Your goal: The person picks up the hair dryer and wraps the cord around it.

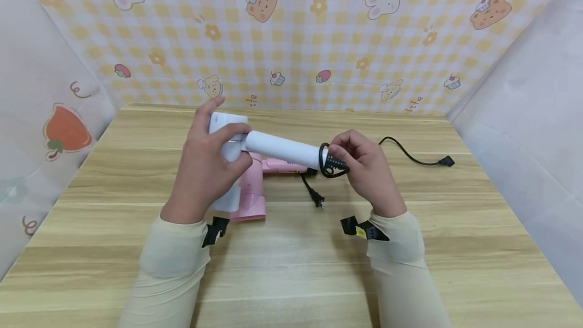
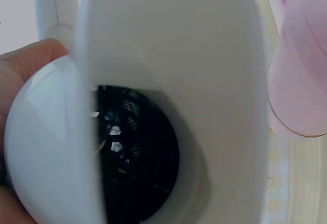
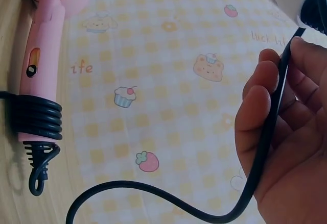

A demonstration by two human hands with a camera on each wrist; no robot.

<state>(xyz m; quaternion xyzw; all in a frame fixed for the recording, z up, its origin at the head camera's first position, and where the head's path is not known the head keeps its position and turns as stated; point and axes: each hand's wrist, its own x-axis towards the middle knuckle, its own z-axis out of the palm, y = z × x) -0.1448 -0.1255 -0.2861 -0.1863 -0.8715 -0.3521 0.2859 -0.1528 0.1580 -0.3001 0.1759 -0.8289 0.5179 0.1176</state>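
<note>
My left hand grips a white hair dryer around its head, above the table, with the handle pointing right. The left wrist view looks into its wide white nozzle, where a dark round opening shows inside. At the handle's end, my right hand pinches the black cord, which runs along the fingers; one loop circles the handle end. Beneath, partly hidden by the white one, a pink hair dryer lies on the table. Its handle carries several turns of black cord in the right wrist view.
A black plug lies at the right on a curved length of cord. Another black plug rests near the pink dryer's handle. The wooden table meets a checked cloth backdrop behind, with pale walls on both sides.
</note>
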